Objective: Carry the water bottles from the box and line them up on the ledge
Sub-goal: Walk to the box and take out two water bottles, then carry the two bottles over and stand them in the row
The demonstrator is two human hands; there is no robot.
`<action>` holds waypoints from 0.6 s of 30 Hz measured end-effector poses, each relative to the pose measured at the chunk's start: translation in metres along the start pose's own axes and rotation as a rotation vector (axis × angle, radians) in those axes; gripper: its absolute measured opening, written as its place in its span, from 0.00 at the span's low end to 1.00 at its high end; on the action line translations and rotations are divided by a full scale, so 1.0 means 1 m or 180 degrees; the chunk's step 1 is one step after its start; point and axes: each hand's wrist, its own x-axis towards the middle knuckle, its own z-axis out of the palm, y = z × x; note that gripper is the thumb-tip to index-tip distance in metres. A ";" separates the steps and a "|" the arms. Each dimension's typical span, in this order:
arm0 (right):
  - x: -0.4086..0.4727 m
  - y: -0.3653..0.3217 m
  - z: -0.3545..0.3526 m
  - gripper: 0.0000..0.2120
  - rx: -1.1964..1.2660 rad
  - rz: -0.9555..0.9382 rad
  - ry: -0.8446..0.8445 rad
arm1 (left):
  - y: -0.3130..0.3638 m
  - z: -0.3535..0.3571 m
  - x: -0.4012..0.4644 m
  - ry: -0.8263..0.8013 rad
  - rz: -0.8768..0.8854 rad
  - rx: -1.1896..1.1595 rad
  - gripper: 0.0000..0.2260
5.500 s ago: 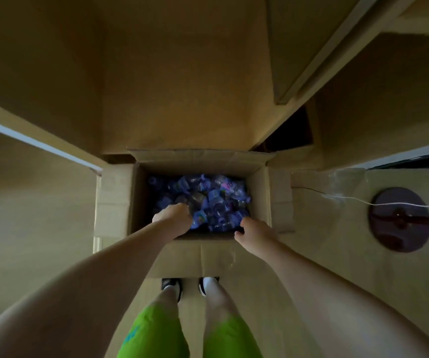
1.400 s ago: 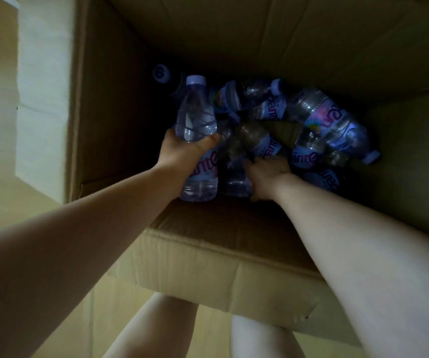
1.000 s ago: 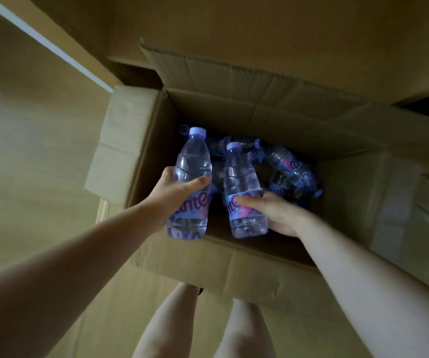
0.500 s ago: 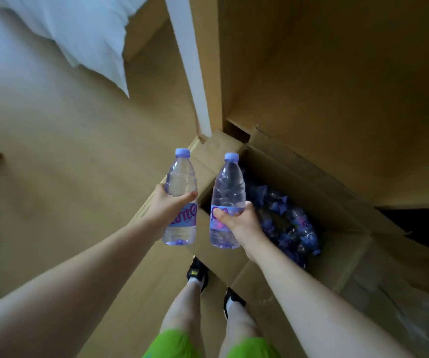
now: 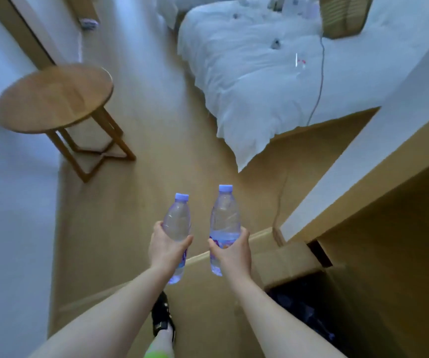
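While two water bottles are being held upright out in front of the person, each hand is carrying one: the left hand is wrapping its fingers and thumb around the lower half of the left bottle, and the right hand is gripping the right bottle the same way at its label. Both bottles are showing blue caps and are standing side by side, near each other but not touching, above the wooden floor. The cardboard box is sitting at about four o'clock from the hands, its dark inside holding more bottles too dim to count. One round wooden stool is standing at about ten o'clock, well apart from the hands. One bed with a white duvet is lying at about one o'clock, a thin cable trailing across it. A pale ledge is running along at two o'clock, beside the box. One black shoe is showing at six o'clock between the forearms.
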 end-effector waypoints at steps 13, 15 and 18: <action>0.101 -0.209 0.207 0.37 -0.0636 -0.0834 0.0291 | 0.072 -0.193 0.222 0.0498 -0.0002 -0.0484 0.30; 0.120 -0.237 0.228 0.36 -0.0616 -0.0950 0.0275 | 0.087 -0.213 0.253 0.0553 -0.0011 -0.0555 0.28; 0.149 -0.276 0.250 0.37 -0.0654 -0.1188 0.0231 | 0.112 -0.228 0.294 0.0697 -0.0078 -0.0583 0.29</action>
